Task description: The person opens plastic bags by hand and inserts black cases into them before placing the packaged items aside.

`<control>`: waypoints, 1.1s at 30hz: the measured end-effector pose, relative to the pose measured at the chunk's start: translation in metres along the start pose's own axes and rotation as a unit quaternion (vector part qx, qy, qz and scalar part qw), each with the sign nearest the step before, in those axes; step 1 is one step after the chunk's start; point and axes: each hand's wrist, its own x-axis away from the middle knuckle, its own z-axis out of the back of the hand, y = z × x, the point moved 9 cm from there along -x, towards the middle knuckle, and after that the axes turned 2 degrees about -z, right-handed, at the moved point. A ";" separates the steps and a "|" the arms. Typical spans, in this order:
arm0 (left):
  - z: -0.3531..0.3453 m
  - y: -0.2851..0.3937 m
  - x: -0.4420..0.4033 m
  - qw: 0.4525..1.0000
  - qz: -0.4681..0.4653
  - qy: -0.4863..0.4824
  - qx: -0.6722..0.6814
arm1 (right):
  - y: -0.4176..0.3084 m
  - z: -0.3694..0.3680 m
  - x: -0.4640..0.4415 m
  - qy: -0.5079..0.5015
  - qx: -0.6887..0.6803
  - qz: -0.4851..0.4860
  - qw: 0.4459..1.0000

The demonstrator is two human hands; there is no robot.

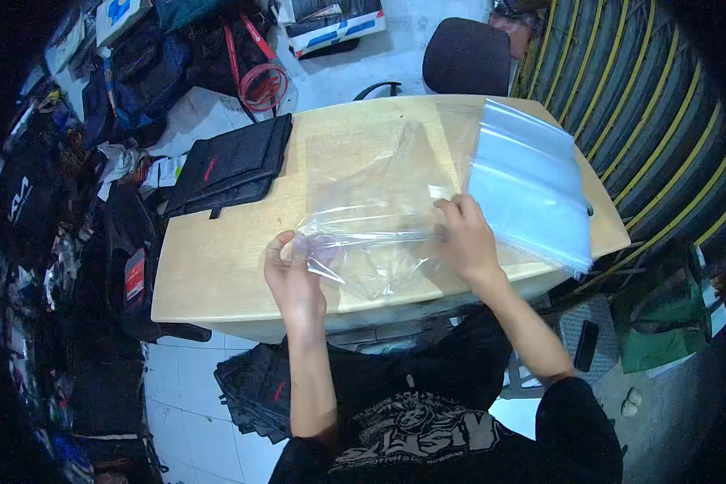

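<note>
A clear plastic bag (371, 194) lies spread over the middle of the wooden table (210, 274), its near edge lifted between my two hands. My left hand (292, 274) pinches the bag's left corner, with film over the fingertips. At the other end of that edge, my right hand (466, 240) is closed on the bag, fingers curled. Just right of it rests a stack of clear plastic bags (528, 181), bluish where layered. Black folded fabric cases (234, 165) with a small red mark lie at the table's left end.
Black bags and goods (113, 266) crowd the floor at left. A dark chair (466, 56) stands behind the table, near large ribbed coils (621, 97) with yellow stripes. More black cases (254, 387) sit below the near edge. A phone (586, 347) lies at right, by a green bag (661, 315).
</note>
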 end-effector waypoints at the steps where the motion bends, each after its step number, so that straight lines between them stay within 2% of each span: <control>1: -0.002 -0.010 0.001 0.996 0.072 -0.019 0.050 | 0.012 -0.001 0.005 0.004 -0.018 -0.046 0.999; 2: -0.003 -0.020 0.003 0.984 0.143 -0.036 0.102 | 0.028 -0.007 0.013 -0.038 -0.141 -0.120 0.982; 5: 0.003 -0.049 0.006 0.924 0.235 -0.181 0.243 | 0.062 -0.017 0.021 0.057 -0.143 -0.162 0.975; 6: 0.007 -0.050 0.006 0.940 0.228 -0.198 0.161 | 0.084 -0.031 0.025 0.065 -0.239 -0.223 0.943; 7: 0.008 -0.047 0.007 0.947 0.214 -0.186 0.154 | 0.097 -0.042 0.030 0.039 -0.366 -0.295 0.882; 9: 0.009 -0.042 0.010 0.960 0.180 -0.160 0.146 | 0.103 -0.066 0.036 -0.018 -0.590 -0.409 0.696; 10: 0.002 -0.033 0.013 0.963 0.140 -0.206 0.100 | 0.094 -0.068 0.036 -0.026 -0.656 -0.437 0.614; 11: 0.002 -0.027 0.011 0.973 0.079 -0.216 0.000 | 0.090 -0.070 0.037 -0.046 -0.676 -0.451 0.581; 13: -0.004 -0.013 0.007 0.953 -0.043 -0.225 -0.200 | 0.084 -0.075 0.043 -0.088 -0.709 -0.477 0.513; 14: -0.004 0.005 0.003 0.919 -0.150 -0.152 -0.332 | 0.083 -0.075 0.040 -0.100 -0.675 -0.446 0.579; 17: 0.013 0.005 -0.011 0.954 -0.120 0.000 -0.273 | 0.057 -0.064 0.035 -0.175 -0.634 -0.354 0.665; 18: 0.009 0.008 -0.017 0.944 -0.149 -0.002 -0.296 | 0.050 -0.058 0.035 -0.219 -0.649 -0.326 0.651; 21: 0.009 0.006 -0.023 0.903 -0.222 -0.004 -0.367 | 0.044 -0.039 0.023 -0.173 -0.473 -0.229 0.833; 22: 0.001 0.005 -0.017 0.885 -0.260 -0.024 -0.385 | 0.054 -0.033 0.020 -0.142 -0.323 -0.227 0.908; 25: -0.026 0.019 0.006 0.797 -0.330 -0.045 -0.504 | 0.091 -0.030 0.005 0.057 -0.372 -0.213 0.902; 26: -0.040 0.019 0.015 0.790 -0.289 -0.088 -0.534 | 0.097 -0.028 0.004 0.063 -0.379 -0.310 0.870; 27: -0.041 0.002 0.016 0.798 -0.226 -0.118 -0.545 | 0.086 -0.013 -0.005 0.071 -0.321 -0.284 0.901; 29: -0.071 0.009 0.039 0.650 -0.383 -0.134 -0.643 | 0.064 0.008 -0.020 0.081 -0.205 -0.225 0.949; 32: -0.109 0.023 0.043 0.665 -0.431 -0.190 -0.579 | 0.053 0.003 -0.025 0.058 -0.182 -0.203 0.960; 33: -0.115 0.019 0.035 0.668 -0.421 -0.198 -0.581 | 0.049 0.002 -0.026 0.042 -0.174 -0.191 0.965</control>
